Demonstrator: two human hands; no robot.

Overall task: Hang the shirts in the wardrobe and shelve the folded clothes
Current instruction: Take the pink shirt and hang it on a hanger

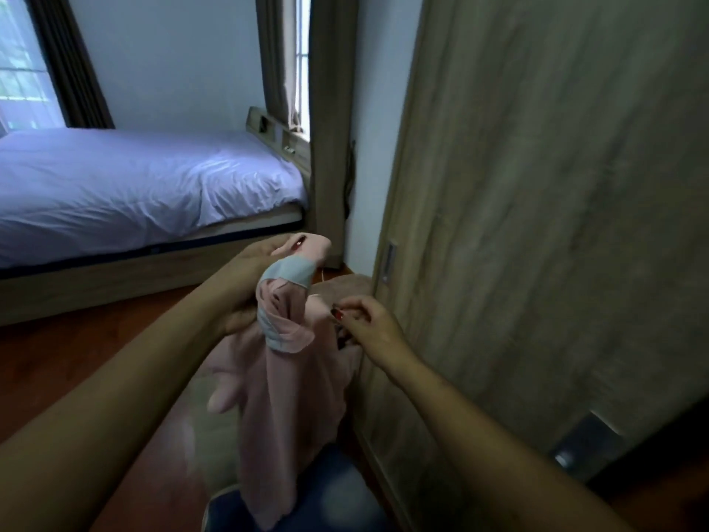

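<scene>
Here, left hand (245, 286) clasps the pink shirt (284, 378) — right hand (364, 320) pinches its edge.

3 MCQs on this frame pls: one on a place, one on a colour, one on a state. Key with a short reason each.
1. Where is the bed relative to the wardrobe door?
A. To its left, by the far wall
B. Behind it
C. To its right

2. What colour is the band at the neck of the pink shirt?
A. Red
B. Grey-blue
C. Black

3. How is the shirt held?
A. Lying folded on the floor
B. On a hanger on a rail
C. Gripped near the collar by the left hand, hanging down, right hand pinching its fabric

Key:
1 A: the bed fills the upper left, the wardrobe door the right.
2 B: the pink shirt has a grey-blue neck band.
3 C: the left hand grips the collar end, the right hand pinches fabric; no hanger visible.
</scene>
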